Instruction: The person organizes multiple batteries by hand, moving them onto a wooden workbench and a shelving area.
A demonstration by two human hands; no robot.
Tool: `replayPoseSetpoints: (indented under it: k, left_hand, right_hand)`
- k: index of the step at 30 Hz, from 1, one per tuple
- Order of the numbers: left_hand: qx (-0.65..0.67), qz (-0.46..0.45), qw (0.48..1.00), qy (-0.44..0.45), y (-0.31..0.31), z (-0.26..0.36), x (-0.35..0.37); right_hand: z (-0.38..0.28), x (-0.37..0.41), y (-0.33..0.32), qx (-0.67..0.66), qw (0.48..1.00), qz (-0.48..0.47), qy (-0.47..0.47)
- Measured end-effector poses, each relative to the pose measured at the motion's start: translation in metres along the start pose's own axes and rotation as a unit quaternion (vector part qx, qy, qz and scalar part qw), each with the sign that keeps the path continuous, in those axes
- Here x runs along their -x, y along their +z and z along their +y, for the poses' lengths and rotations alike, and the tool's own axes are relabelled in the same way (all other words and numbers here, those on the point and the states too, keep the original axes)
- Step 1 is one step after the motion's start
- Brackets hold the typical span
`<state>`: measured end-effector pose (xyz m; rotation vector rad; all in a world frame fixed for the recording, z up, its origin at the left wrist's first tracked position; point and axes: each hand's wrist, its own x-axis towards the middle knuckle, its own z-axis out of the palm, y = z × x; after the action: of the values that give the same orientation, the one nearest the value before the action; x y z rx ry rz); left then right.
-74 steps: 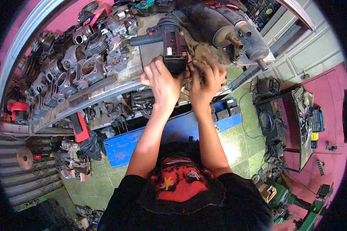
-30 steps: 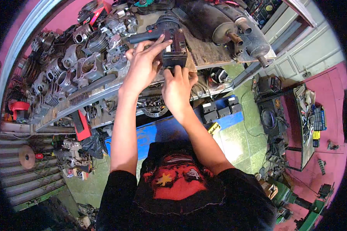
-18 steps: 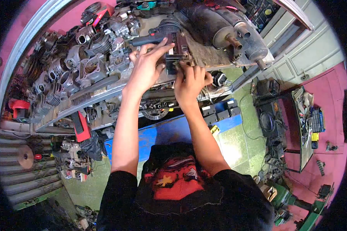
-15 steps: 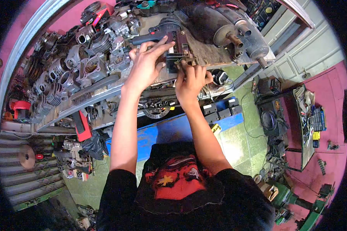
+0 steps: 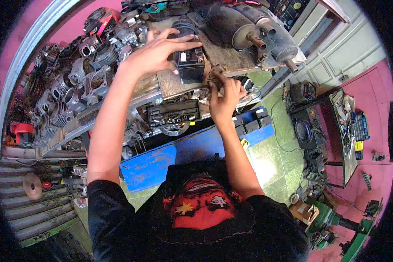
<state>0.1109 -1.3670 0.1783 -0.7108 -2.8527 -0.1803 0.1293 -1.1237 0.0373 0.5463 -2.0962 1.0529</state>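
Observation:
A black box-shaped battery (image 5: 191, 73) with a white label stands near the front edge of the workbench (image 5: 169, 83). My left hand (image 5: 152, 53) reaches over it from the left, fingers spread across the top and thumb near its left side. Just right of the battery, at the bench edge, my right hand (image 5: 225, 97) pinches a small rusty brown metal part (image 5: 215, 72). Its fingertips partly hide that part. Behind the battery lies a dark ribbed piece (image 5: 184, 26), partly covered by my left fingers.
Cylinder blocks (image 5: 101, 83) and other engine parts crowd the bench at left. Exhaust mufflers (image 5: 248, 37) lie at the back right. Below the bench edge are a black socket tray (image 5: 172, 112) and a blue bench (image 5: 155, 163). A shelf unit (image 5: 347, 148) stands at right.
My right hand has drawn away from the battery's front, down and to the right, with the rusty part in its fingers. My left forearm has swung left, and the view has shifted slightly.

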Motion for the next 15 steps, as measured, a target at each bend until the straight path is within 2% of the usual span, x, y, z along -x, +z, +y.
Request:
replayPoseSetpoints:
  k: [4, 6, 8, 11, 13, 14, 15]
  left_hand:
    - [-0.062, 0.027, 0.997, 0.032, -0.002, -0.008, -0.002]
    - [-0.063, 0.072, 0.995, 0.031, 0.01, -0.004, 0.002]
    - [-0.116, 0.137, 0.984, 0.007, 0.025, 0.011, 0.003]
    - [-0.147, 0.155, 0.977, -0.021, 0.039, 0.038, 0.0]
    - [-0.203, 0.184, 0.956, -0.109, 0.051, 0.057, -0.005]
    - [-0.202, 0.184, 0.956, -0.11, 0.057, 0.065, -0.009]
    - [-0.222, 0.207, 0.94, -0.153, 0.063, 0.074, -0.013]
  right_hand:
    - [-0.003, -0.005, -0.003, -0.029, 0.999, 0.039, 0.003]
    - [-0.008, -0.008, -0.005, -0.031, 0.999, 0.036, 0.018]
    - [-0.011, -0.009, -0.004, -0.045, 0.998, 0.028, 0.023]
    - [-0.012, -0.01, -0.002, -0.051, 0.998, 0.021, 0.031]
    - [-0.011, -0.01, -0.001, -0.044, 0.998, 0.021, 0.033]
    - [-0.011, -0.011, -0.001, -0.039, 0.998, 0.036, 0.036]
    - [-0.01, -0.011, 0.0, -0.033, 0.997, 0.05, 0.04]
